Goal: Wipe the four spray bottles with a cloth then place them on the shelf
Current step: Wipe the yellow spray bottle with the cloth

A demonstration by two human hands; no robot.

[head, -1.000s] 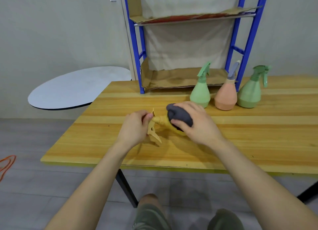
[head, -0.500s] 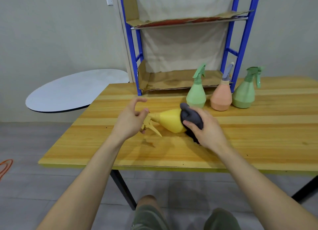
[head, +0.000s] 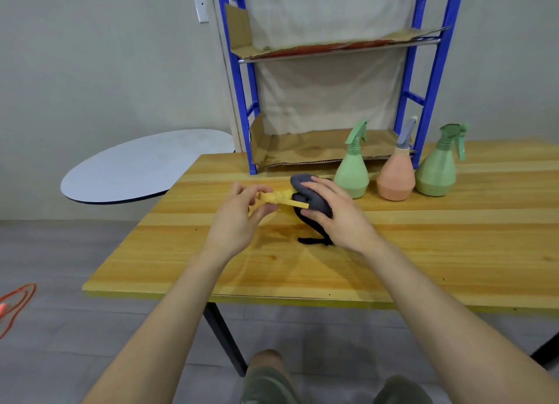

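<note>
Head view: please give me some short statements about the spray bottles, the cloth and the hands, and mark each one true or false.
1. The yellow spray bottle lies on its side above the wooden table. True.
2. The left hand holds the dark cloth. False: the right hand presses the cloth on the bottle's body; the left hand is at the nozzle end.
3. Three bottles stand upright on the table near the shelf. True: a light green bottle, an orange bottle and a darker green bottle.
4. One bottle is already on the shelf. False: the visible shelf boards hold only cardboard.
5. The orange bottle stands between the two green ones. True.
</note>
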